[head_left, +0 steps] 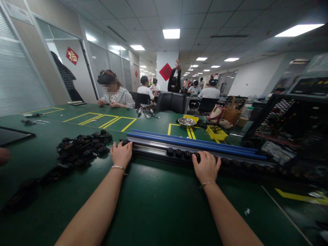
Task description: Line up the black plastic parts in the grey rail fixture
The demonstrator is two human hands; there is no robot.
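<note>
A long metal rail [151, 149] with a silver channel lies across the green table, with a row of small black round parts [178, 152] seated along it to the right. My left hand [121, 155] is at the rail's left end, its fingers closed around a black round part [125, 142]. Farther along, my right hand [207, 166] curls over the row, thumb and fingers on another black part [196, 156]; its fingertips are partly hidden. Directly behind the rail runs a blue strip [194, 141]. Left of my left hand lies a heap of similar black parts [82, 149].
A metal bowl [186, 122] and a yellow tray [216, 133] stand beyond the rail. A dark rack [289, 126] rises at the right. Across the table sits a person [119, 95]; another person's blurred hand [3, 156] shows at the left edge. Yellow tape [128, 123] marks the table.
</note>
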